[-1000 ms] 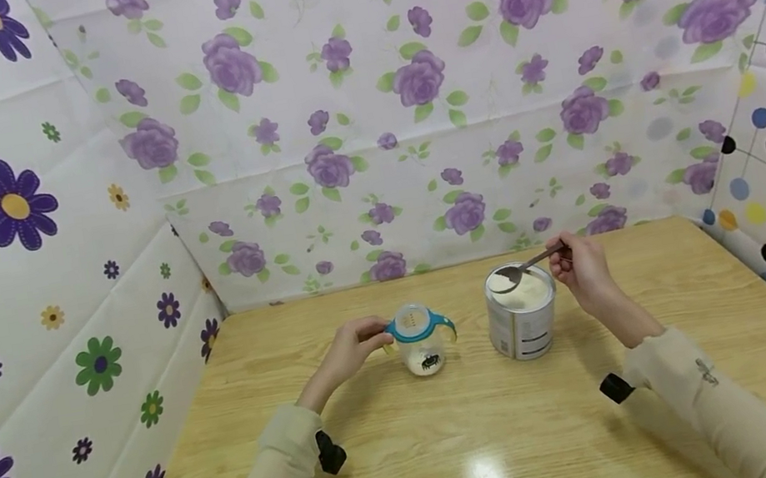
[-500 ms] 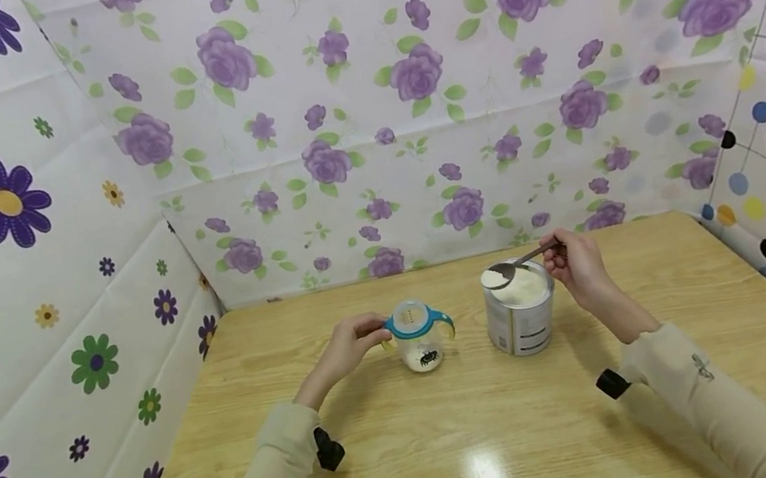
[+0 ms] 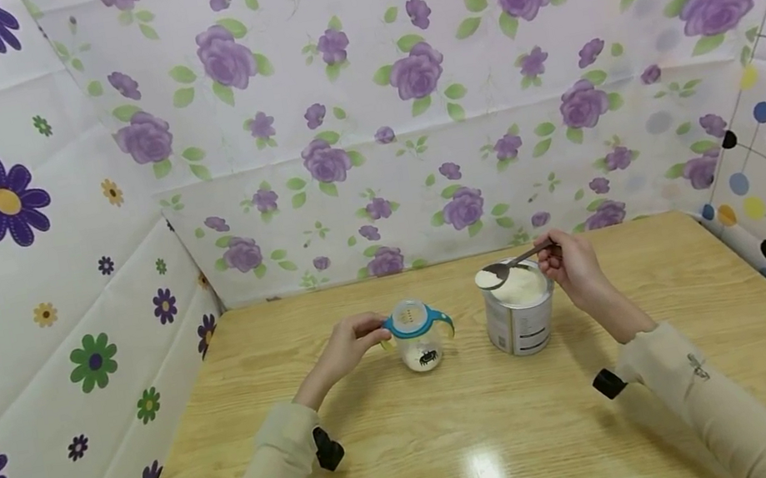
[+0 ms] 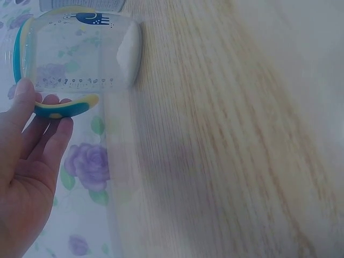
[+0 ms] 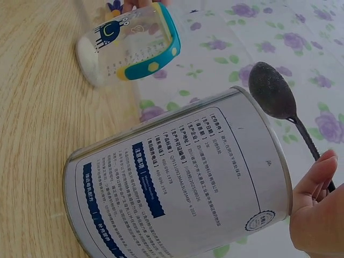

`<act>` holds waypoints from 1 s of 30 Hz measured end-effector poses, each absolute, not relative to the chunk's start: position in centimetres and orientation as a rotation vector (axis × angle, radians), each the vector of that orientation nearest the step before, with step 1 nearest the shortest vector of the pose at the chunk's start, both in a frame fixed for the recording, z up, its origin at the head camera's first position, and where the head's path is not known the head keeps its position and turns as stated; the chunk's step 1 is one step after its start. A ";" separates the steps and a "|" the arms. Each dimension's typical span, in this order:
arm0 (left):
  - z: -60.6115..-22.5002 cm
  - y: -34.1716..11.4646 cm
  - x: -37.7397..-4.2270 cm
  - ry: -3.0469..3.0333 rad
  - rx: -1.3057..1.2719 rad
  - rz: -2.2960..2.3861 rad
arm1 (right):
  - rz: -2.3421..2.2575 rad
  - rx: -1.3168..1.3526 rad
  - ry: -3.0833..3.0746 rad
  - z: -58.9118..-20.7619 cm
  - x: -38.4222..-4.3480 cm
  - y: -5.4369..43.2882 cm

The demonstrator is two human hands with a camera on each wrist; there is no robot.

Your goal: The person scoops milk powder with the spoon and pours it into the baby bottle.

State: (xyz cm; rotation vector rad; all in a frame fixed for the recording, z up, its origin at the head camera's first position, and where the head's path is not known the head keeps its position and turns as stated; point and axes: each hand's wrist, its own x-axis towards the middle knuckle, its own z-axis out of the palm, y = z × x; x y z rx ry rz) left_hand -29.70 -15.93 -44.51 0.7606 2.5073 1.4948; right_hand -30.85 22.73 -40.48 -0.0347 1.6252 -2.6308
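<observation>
A clear baby bottle (image 3: 420, 351) with a blue collar and two handles stands on the table, some white powder at its bottom. My left hand (image 3: 350, 348) grips its left handle (image 4: 64, 109), fingers curled through it in the left wrist view. To the right stands a milk powder can (image 3: 522, 320), lidless and full of pale powder. My right hand (image 3: 574, 264) pinches the handle of a dark metal spoon (image 3: 499, 271). White powder (image 3: 487, 279) lies in the spoon's bowl, which is over the can's left rim. In the right wrist view the spoon's underside shows above the can.
The wooden table (image 3: 419, 453) runs back to a flower-print cloth (image 3: 368, 106). More patterned cloth hangs at the left and right sides. A gap of bare table separates bottle and can. Each wrist carries a black camera.
The spoon with its powder has moved left across the can's opening to its left rim, the right hand shifting slightly with it. The left hand keeps its hold on the bottle's handle.
</observation>
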 end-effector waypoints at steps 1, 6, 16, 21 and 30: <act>-44.5 -15.9 -29.7 2.504 0.760 1.498 | -2.631 -0.037 1.623 -40.4 -30.8 22.7; -43.3 -15.8 -29.0 2.502 0.780 1.467 | -2.616 -0.036 1.632 -40.2 -30.7 22.6; -43.1 -15.8 -28.8 2.498 0.777 1.463 | -2.596 -0.086 1.642 -40.1 -30.7 22.4; -43.5 -15.9 -29.2 2.482 0.770 1.454 | -2.593 -0.063 1.629 -40.1 -30.7 22.3; -46.2 -16.5 -31.0 2.544 0.727 1.447 | -2.590 -0.041 1.618 -39.8 -30.8 21.8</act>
